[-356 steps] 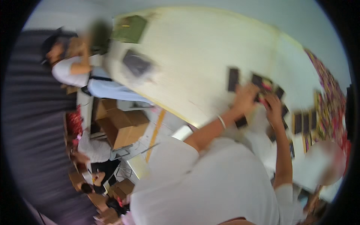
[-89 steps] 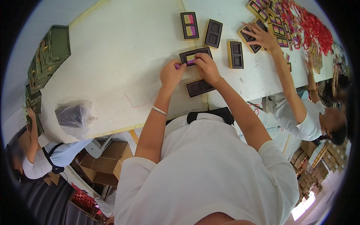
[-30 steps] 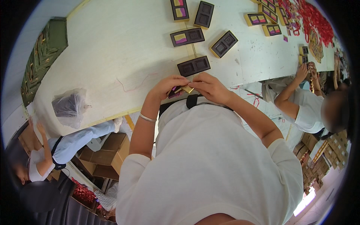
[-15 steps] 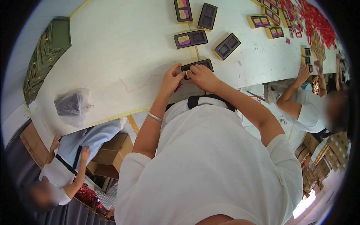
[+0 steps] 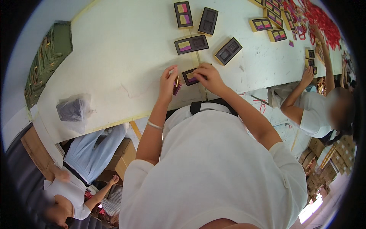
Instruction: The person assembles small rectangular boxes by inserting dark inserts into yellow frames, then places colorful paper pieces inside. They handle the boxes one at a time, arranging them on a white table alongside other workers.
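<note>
My left hand [image 5: 167, 82] is closed round a small stack of purple-and-gold packets [image 5: 176, 87], beside the nearest box. That shallow box [image 5: 185, 79] has a dark insert and lies near the table's front edge. A purple-and-gold packet [image 5: 191, 78] sits in its left compartment. My right hand [image 5: 209, 79] is over the box with fingers curled down at the packet's edge, hiding the right part. Whether anything is between those fingertips does not show. Just beyond lies a box [image 5: 200, 41] with one packet in its left compartment.
Two boxes with bare inserts [image 5: 208, 21] [image 5: 228, 51] and a filled box [image 5: 183, 14] lie farther off. More filled boxes [image 5: 260, 24] and red ribbons [image 5: 320, 21] are at the far right. A plastic bag [image 5: 72, 110] lies left. Co-workers [image 5: 314, 110] [image 5: 76, 187] flank me.
My left hand has drawn back from the box with its packets. My right hand stays over the box, which now shows a packet in its left compartment. The co-worker on the left has leaned away.
</note>
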Motion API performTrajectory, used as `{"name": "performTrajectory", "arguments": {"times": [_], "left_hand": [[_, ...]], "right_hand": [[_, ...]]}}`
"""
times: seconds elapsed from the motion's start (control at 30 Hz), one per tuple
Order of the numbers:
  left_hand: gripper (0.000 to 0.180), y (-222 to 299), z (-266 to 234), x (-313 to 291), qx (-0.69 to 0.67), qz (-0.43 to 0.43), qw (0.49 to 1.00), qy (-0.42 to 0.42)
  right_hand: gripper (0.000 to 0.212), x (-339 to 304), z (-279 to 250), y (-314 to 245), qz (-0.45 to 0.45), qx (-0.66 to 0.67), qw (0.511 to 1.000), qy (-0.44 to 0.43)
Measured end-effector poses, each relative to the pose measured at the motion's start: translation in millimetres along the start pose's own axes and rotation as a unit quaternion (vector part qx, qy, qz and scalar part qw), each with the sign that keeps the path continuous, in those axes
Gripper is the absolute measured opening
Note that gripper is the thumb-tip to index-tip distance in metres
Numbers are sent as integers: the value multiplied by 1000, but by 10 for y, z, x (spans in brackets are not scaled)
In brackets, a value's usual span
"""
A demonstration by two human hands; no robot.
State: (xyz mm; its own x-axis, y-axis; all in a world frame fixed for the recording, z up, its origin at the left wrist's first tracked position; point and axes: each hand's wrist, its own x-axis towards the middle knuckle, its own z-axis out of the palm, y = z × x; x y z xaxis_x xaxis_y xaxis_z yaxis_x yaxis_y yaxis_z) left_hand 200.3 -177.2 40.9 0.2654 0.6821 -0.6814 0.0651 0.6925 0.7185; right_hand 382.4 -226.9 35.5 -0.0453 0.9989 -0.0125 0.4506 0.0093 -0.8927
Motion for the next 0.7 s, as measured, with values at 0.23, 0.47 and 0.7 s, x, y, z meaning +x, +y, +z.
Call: {"name": "performTrajectory", "arguments": {"times": [0.23, 0.47, 0.7], "left_hand": [[41, 504, 549, -201, -19, 107, 990, -95], [37, 725, 900, -188, -55, -3, 993, -101], [23, 567, 945, 125, 46, 26, 990, -132]], "right_hand": [[16, 64, -388, -578, 80, 174, 981, 40], [16, 95, -657, -389, 172, 332, 926, 57], [15, 277, -933, -9, 131, 230, 963, 51]]}}
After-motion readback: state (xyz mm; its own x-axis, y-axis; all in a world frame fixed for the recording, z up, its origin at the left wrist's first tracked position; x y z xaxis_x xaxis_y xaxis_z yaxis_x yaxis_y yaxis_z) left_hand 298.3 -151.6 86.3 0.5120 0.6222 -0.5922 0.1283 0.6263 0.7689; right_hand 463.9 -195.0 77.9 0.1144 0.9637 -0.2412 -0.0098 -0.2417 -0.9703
